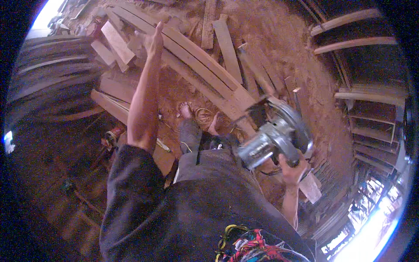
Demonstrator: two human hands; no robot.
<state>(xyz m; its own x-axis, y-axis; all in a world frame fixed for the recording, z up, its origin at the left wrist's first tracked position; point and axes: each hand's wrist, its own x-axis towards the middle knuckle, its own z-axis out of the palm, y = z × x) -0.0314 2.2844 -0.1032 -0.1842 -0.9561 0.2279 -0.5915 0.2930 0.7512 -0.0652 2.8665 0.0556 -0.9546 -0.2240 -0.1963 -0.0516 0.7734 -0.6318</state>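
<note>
While the left hand (153, 41) presses half-open on a long curved plank (196, 61) at upper centre, the right hand (291, 171) grips a circular saw (277, 135) at centre right.

No packages, labels, signs — (or screens) anywhere.
</note>
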